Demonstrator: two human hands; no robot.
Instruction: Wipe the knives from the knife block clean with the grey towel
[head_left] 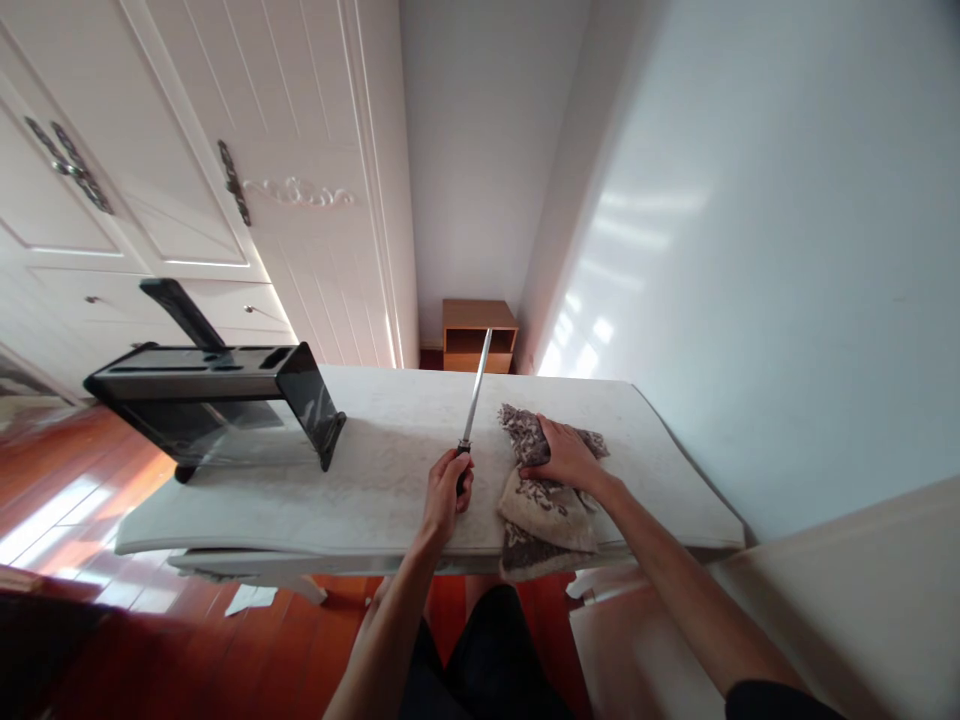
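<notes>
My left hand (448, 490) is closed around the black handle of a honing steel (478, 385). The thin metal rod points up and away over the white table (405, 410). To the right, my right hand (568, 455) grips the upper part of a crumpled brown-and-beige towel (551, 510), its fingers partly hidden behind the folds. The towel's lower end hangs at the table's front edge. Off to the left stands a black and grey knife block (217, 400) with clear sides. One black handle (184, 312) sticks up from its top, and other slots show no handles.
White cabinets (315, 260) rise behind the table on the left. A pale wall (750, 250) borders it on the right. Beyond the far edge sits a small wooden cabinet (480, 315). A piece of white paper (251, 598) lies on the red-brown floor (300, 660).
</notes>
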